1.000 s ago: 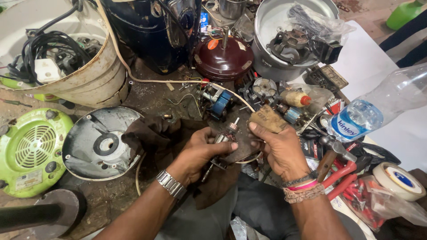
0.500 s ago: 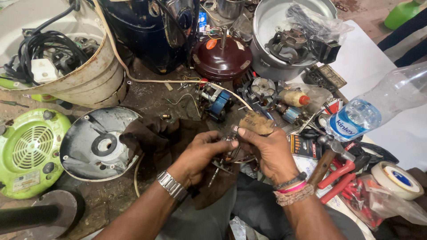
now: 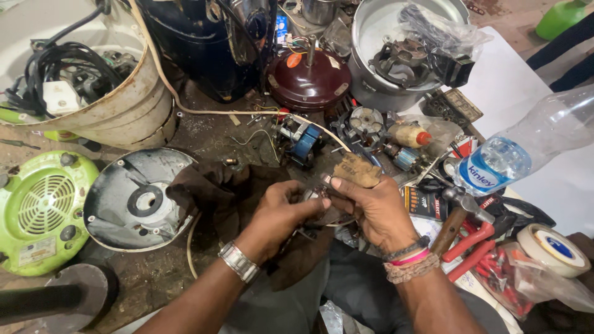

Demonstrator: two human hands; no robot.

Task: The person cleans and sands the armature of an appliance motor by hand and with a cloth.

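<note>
My left hand (image 3: 279,212) and my right hand (image 3: 371,207) meet over my lap at the front of a cluttered workbench. Together they pinch a small metal part with thin wires (image 3: 315,199) between the fingertips; most of it is hidden by my fingers. My right hand also grips a small brown worn block (image 3: 357,171) between thumb and forefinger. A dark brown cloth (image 3: 216,192) lies just under and left of my left hand.
A round grey metal cover (image 3: 133,198) lies left of the cloth, a green fan housing (image 3: 37,210) further left. A maroon motor cap (image 3: 307,80), a blue coil part (image 3: 305,143), a plastic bottle (image 3: 526,151), a hammer (image 3: 455,216), red pliers (image 3: 470,244) and a tape roll (image 3: 552,247) crowd the right.
Both hands have drawn closer together and slightly lower. The brown block has tilted with my right hand. The view has shifted a little.
</note>
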